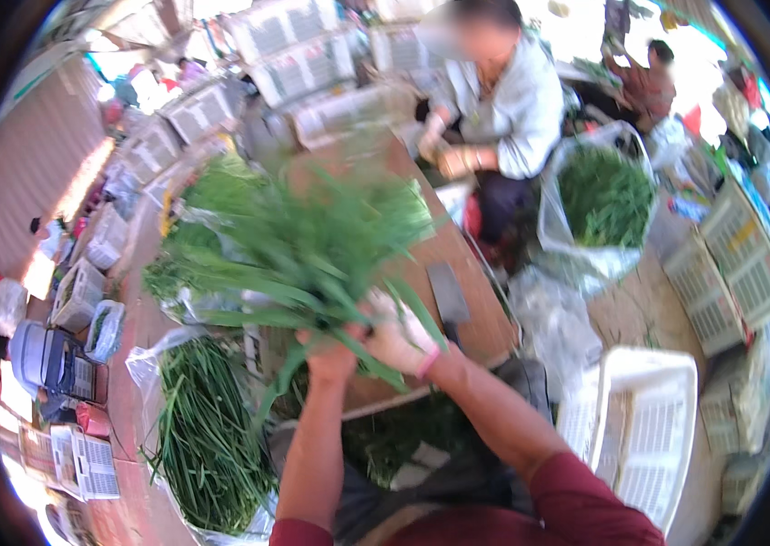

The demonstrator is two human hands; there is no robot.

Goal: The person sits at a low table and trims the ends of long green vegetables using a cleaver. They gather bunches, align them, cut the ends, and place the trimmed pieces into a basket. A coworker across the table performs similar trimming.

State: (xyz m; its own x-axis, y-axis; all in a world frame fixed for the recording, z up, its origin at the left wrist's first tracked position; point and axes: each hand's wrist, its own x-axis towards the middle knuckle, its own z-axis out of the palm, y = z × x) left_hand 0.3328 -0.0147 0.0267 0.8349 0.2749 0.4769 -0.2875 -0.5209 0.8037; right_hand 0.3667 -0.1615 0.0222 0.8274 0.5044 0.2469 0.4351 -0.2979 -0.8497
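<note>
A large bunch of long leafy greens (303, 252) spreads above the low wooden table (487, 300), blurred at its far end. My left hand (332, 351), bare, is closed around the base of the bunch. Beside it my right hand (402, 338), in a whitish glove with a pink cuff, also grips the greens. A cleaver with a broad grey blade (448, 292) lies on the tabletop just right of the bunch, its handle toward me. Left of my forearm stands a clear plastic bag (146, 362) full of long, narrow green leaves (207, 430).
Across the table sits a person in a pale jacket (528, 102), hands together. Feathery greens (607, 194) fill a clear bag at the right. A white plastic crate (654, 437) stands by my right side. More bagged greens (187, 252) are left of the table; stacked crates (303, 61) line the back.
</note>
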